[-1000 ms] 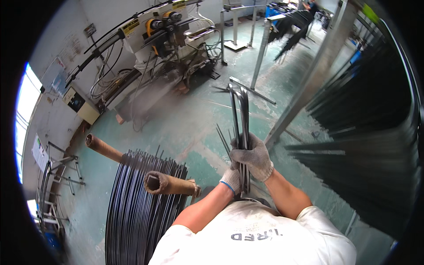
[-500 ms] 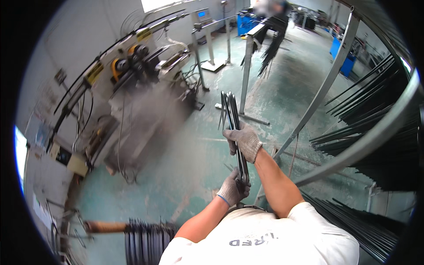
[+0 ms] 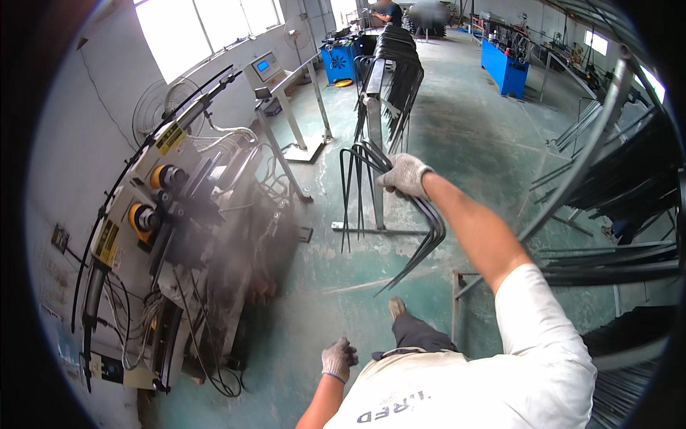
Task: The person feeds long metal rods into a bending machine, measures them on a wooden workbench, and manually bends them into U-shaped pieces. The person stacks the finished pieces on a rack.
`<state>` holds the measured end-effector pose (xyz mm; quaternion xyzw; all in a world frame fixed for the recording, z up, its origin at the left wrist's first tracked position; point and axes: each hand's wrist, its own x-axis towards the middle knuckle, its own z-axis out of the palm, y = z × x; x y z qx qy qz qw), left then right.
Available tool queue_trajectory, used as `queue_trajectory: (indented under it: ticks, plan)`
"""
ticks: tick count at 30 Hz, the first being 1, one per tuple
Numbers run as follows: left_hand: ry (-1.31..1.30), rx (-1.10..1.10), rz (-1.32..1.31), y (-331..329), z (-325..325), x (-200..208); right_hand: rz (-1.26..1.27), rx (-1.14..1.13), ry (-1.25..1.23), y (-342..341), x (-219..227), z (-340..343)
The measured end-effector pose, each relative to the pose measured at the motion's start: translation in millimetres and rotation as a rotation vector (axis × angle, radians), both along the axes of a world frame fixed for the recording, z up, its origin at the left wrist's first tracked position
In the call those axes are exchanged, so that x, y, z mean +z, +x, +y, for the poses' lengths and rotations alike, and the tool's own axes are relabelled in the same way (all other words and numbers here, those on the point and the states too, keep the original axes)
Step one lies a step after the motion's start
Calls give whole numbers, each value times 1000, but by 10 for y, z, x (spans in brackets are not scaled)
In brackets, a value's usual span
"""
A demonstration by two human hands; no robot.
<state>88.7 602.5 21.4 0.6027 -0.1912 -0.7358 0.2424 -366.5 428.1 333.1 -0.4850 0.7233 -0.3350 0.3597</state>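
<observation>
My right hand [image 3: 405,176], in a grey knitted glove, grips a small bundle of bent black metal rods [image 3: 433,232] at the end of my outstretched arm. The rods curve over on the left of the hand, their thin legs hanging down, and bend again below it on the right. Just behind them rises the near post of a metal rack [image 3: 374,132]; whether they touch it I cannot tell. Many similar bent rods [image 3: 396,53] hang over the rack's top bar. My gloved left hand [image 3: 339,359] is low by my waist, its fingers curled with nothing visible in them.
A machine [image 3: 153,193] with yellow-and-black rollers stands on the left, partly blurred. Beyond it is a scale [image 3: 282,100] with a display. Black rods [image 3: 622,171] fill racks on the right. A blue cabinet [image 3: 504,68] stands farther back. One person [image 3: 389,13] is at the far end.
My right hand has carried the rod bundle forward to the rack's near end. My left hand has let go of the bundle and dropped lower left. The view has tilted up and shifted.
</observation>
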Motion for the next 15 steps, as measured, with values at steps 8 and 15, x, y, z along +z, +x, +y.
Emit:
queue_trajectory:
  ticks: [8,15]
  plan:
    - [-10,313,23,-263,-1678,-719,479,117,-32,-1521,745,-2389]
    - [-191,230,-231,-1263,-2926,504,926,99,-153,-3594,404,-4398]
